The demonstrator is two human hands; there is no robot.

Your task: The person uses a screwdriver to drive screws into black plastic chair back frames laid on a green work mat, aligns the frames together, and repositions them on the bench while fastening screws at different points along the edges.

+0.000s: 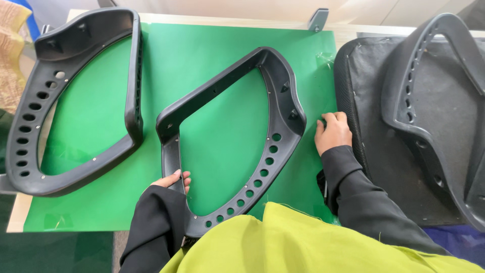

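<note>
Nearest the camera, the left hand (173, 181) curls its fingers around the lower left edge of the black, D-shaped moulded-plastic chair frame with a row of round holes (283, 129), which lies flat in the middle of the green sheet (202, 55) covering the table. The step in hand looks like steadying and positioning this frame; a further move would seem to call for a firm two-handed hold, since the frame is wide and only one corner is held. The right hand (332, 132) rests knuckles up, fingers bent, just beside the frame's right edge and touching the rim of the dark mesh-covered seat pad (371, 131); whether it pinches anything I cannot tell. Counted: three perforated black frames — the held one, a second (134, 96) at far left, a third (429, 45) lying on the pad — one pad, one sheet.
</note>
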